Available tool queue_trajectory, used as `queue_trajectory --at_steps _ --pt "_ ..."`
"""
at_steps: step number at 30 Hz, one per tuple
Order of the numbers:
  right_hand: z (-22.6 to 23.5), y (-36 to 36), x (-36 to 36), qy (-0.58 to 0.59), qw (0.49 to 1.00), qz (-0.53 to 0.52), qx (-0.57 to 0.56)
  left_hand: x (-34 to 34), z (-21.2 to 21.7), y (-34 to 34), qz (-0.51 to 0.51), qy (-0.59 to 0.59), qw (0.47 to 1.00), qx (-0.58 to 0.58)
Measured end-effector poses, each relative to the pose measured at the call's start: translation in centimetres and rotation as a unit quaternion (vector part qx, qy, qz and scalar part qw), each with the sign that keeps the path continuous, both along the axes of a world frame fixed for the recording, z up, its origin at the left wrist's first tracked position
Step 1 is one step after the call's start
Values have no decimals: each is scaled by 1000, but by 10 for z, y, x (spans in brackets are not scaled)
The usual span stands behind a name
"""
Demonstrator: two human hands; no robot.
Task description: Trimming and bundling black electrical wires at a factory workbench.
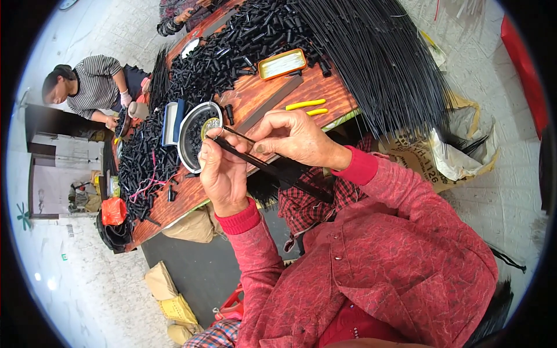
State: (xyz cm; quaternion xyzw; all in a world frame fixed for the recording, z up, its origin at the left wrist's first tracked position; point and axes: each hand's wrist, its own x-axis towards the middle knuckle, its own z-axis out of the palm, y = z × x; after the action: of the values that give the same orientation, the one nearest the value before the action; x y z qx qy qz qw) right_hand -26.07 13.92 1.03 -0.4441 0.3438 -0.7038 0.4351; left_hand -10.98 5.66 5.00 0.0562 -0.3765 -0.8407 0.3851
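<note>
My left hand (223, 177) is closed around a long black rod (255, 160), which slants down to the right toward my lap. Beside it, my right hand (299, 139) pinches a thin black strip or rod, its fingertips close to the left hand's. Whether the two black pieces are joined I cannot tell. Just behind my left fingers stands a round metal bowl (184, 145) of small black parts, with a yellowish round item partly hidden in it. Yellow-handled pliers (306, 106) lie on the wooden table (325, 87) just beyond my right hand.
Black tubular parts (232, 58) are heaped across the table. An orange-rimmed tray (282, 64) holds thin white sticks. Long black rods (377, 64) overhang the right edge above a sack (418, 156). A blue-and-white box (172, 123) stands by the bowl. Two people (104, 87) work across the table.
</note>
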Motion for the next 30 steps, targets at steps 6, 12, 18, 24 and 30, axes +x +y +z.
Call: queue_trajectory --at_steps 6,12,18,24,30 --pt "2 -4 4 184 968 -158 -58 -5 0 7 112 -45 992 -36" --pt "9 1 7 227 954 -184 -63 -6 1 11 177 -88 978 -66" --pt "14 5 7 273 938 -201 -73 -8 3 16 199 -70 975 -75" --pt "13 4 6 261 941 -189 -99 -10 7 22 205 -82 972 -85" --pt "13 6 7 249 948 -170 -101 -7 4 18 195 -82 976 -46"
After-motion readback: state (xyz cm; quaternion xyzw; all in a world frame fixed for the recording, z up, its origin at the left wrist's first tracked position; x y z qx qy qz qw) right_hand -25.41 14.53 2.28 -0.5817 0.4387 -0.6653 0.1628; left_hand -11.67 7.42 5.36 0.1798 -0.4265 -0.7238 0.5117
